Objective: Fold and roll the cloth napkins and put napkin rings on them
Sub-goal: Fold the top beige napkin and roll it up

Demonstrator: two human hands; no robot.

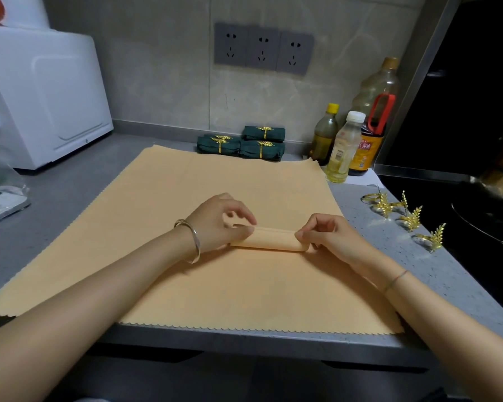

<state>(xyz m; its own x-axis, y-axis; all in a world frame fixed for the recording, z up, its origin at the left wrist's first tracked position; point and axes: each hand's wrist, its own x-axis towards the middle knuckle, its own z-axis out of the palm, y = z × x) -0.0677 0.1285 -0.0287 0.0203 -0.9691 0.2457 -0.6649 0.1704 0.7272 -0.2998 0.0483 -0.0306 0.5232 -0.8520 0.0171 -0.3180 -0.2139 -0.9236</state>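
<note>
In the middle of the frame, a small orange napkin roll (269, 242) lies on a big flat orange cloth (215, 291) spread over the gray tabletop (70, 181). The left hand (215, 224) pinches the roll's left end. The right hand (328, 236) pinches its right end. Each grip is closed on the roll with curled fingers. Green rolled napkins (241, 143) with gold bands sit at the upper middle. Loose gold rings (410, 219) lie at the right.

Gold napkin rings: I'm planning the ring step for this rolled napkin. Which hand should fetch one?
Right, probably. The gold napkin rings lie on the counter beyond the right hand; the left hand, farther away, pinches the rolled napkin and could hold it.
</note>
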